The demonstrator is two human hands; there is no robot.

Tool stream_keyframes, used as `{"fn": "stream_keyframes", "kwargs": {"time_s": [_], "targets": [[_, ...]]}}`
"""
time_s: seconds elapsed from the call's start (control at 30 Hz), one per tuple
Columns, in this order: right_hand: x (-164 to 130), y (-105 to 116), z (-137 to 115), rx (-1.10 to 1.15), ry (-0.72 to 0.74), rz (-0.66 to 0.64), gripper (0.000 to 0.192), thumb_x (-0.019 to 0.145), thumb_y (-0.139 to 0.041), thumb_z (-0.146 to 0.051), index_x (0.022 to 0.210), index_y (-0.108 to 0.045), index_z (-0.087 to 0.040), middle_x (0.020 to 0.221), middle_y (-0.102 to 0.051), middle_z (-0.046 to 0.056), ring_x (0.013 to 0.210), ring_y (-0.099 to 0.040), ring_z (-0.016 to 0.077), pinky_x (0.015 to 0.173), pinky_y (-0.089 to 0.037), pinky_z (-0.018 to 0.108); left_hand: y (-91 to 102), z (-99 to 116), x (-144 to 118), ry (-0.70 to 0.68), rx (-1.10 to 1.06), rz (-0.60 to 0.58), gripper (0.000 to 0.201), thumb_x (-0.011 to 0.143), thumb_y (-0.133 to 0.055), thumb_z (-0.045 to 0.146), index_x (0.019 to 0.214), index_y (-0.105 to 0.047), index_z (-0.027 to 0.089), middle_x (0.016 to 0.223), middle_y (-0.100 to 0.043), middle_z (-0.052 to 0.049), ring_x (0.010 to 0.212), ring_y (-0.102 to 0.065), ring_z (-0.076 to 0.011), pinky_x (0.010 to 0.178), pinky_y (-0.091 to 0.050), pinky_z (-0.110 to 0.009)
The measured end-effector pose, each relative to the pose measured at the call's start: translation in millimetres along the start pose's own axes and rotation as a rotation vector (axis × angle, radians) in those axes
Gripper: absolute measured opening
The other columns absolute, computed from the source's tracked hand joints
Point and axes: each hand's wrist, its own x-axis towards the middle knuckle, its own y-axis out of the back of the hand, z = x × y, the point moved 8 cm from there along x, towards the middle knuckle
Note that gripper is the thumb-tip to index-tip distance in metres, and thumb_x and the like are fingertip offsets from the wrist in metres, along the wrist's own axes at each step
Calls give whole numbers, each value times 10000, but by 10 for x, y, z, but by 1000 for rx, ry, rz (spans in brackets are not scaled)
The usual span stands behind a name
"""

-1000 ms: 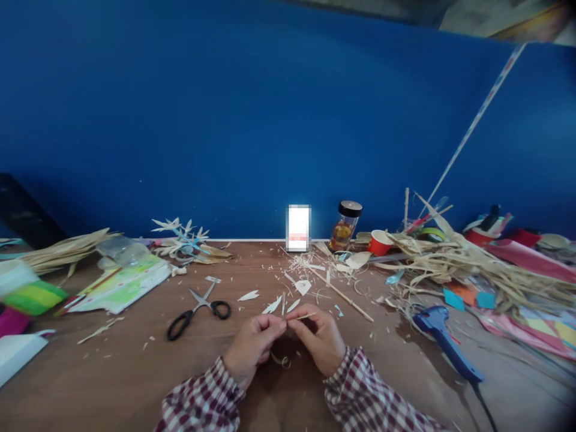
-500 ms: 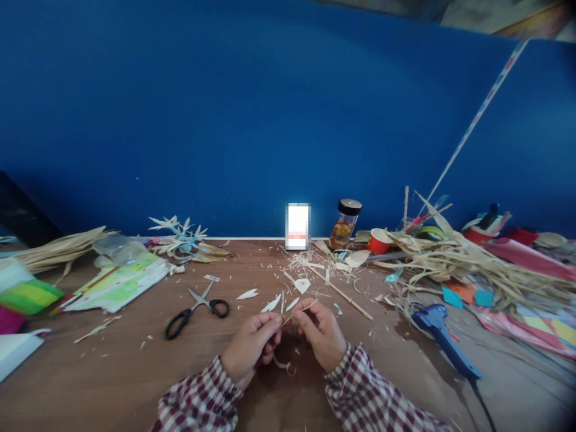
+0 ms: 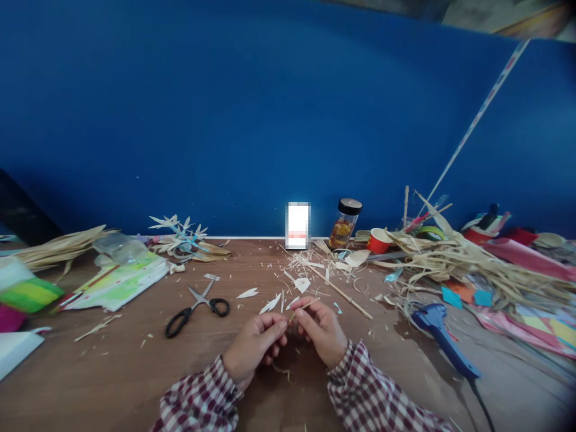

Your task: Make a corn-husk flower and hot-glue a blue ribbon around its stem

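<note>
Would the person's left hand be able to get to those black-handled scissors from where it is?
Probably yes. The scissors lie flat on the table just to the left of the left hand, with only small scraps between them. But that hand and the right hand both pinch a thin strip, so it would have to let go first.

1. A deep blue wall fills the upper view.
2. A brown wooden table runs against its foot.
3. A pale strip slants across the wall at right.
4. Light is even, dimmer toward the corners.
</note>
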Motion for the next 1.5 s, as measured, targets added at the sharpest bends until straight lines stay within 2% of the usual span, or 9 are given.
{"fn": "stream_keyframes", "kwargs": {"time_s": [0.2,0.43,0.77,0.97,1.13,1.3,1.5], "targets": [[8,30,-10,-80,27,-15,181,768,-518,-333,806,-578,-167,508,-493,-43,429,-407,73,412,-326,183,3,14,-18,14,-60,8,302,627,-622,422,707,-538,143,500,-508,56,355,-354,-21,352,-217,-146],[-26,-12,-137,-291,146,-50,118,752,-539,-260,765,-599,-159,679,-589,6,591,-507,110,554,-404,219,9,25,-38,41,-140,1,287,607,-650,397,670,-546,138,502,-505,52,357,-352,-16,363,-210,-148],[-42,17,-226,-391,198,30,108,781,-487,-246,742,-551,-168,635,-534,-12,535,-453,99,503,-365,207,24,-26,-10,68,-125,7,305,597,-646,411,684,-539,139,491,-502,55,342,-328,-14,337,-173,-140],[-55,4,-212,-391,199,18,98,780,-486,-241,754,-549,-172,635,-522,-12,522,-443,99,491,-364,209,16,-38,1,58,-119,-11,304,601,-642,417,657,-523,142,495,-504,57,335,-320,-11,337,-171,-146],[-65,-46,-230,-296,237,-55,176,771,-506,-229,929,-571,-186,799,-574,31,628,-521,125,543,-414,226,24,-39,-4,68,-83,14,311,594,-639,424,625,-511,142,485,-504,57,333,-328,-12,335,-184,-148],[-49,-58,-248,-337,269,-81,106,771,-525,-224,780,-620,-177,734,-593,28,705,-551,148,635,-426,254,11,-31,10,42,-77,-9,287,605,-631,400,628,-519,136,488,-508,50,331,-329,-12,326,-196,-144],[-40,-33,-212,-375,226,-71,96,767,-529,-231,783,-605,-175,741,-609,26,703,-554,154,639,-426,259,19,-38,22,29,-92,-10,282,624,-617,398,643,-522,133,485,-504,49,329,-327,-10,323,-198,-143]]}}
